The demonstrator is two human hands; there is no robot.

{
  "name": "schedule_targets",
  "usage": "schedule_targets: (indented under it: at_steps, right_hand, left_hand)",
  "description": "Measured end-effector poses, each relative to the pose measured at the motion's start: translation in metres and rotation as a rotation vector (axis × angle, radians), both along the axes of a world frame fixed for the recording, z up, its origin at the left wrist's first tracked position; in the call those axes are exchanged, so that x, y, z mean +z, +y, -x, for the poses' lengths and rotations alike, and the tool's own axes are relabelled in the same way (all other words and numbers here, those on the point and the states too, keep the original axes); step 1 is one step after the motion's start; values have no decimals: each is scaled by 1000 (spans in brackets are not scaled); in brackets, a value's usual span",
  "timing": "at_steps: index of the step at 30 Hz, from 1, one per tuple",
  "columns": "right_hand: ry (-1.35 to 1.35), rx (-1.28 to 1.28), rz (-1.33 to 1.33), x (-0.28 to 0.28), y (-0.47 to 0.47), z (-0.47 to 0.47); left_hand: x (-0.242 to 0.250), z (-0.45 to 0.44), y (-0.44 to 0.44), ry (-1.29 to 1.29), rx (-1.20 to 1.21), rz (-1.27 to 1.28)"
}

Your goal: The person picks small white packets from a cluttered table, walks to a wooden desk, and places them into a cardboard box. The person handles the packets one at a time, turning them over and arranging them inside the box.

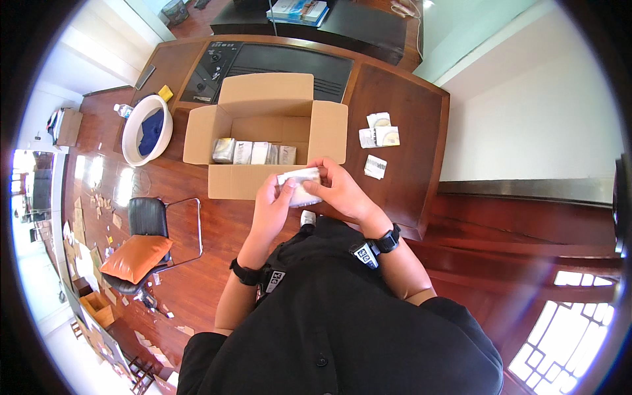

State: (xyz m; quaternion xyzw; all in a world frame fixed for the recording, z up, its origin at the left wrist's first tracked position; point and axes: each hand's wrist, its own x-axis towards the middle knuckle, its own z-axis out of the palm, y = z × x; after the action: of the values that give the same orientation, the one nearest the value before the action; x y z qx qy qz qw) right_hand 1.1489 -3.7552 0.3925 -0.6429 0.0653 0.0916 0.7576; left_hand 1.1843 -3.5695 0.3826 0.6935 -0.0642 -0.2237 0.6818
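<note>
Both of my hands grip one small stack of white cards or packets [305,190] above the front flap of an open cardboard box [237,181]. My left hand [273,202] holds the stack's left side, thumb on top. My right hand [343,190] holds its right side, its thumb also across the top. Inside the box, several bundles of similar packets [252,153] stand in a row along the near wall. To the right of the box, on the desk, lie a loose group of white packets [379,132] and a smaller pile [375,167] bearing printing.
The box sits on a wooden desk [395,94] with a dark inset panel [291,64]. A white basin [167,126] holding dark blue cloth [151,132] stands left, beside a plastic bottle [123,110]. A black chair [148,217] carries an orange cushion [136,257]. Cardboard scraps litter the floor.
</note>
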Motion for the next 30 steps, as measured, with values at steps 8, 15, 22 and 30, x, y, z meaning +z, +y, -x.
schedule_targets:
  at_steps: [8,15,22,30]
  right_hand:
    - [234,49,-92,-32,-25,-20]
    - [205,171,137,-42,-13,-56]
    - [9,187,782,-101,5,-140]
    - [406,493,1181,-193,39,-194]
  left_hand:
    - [-16,6,-7,143,24,-87]
    - [-50,-29,3,272,80,-124]
    - [-86,-117,22,-171,-156,-534]
    - [-134,-196,36,-553,-480,-813]
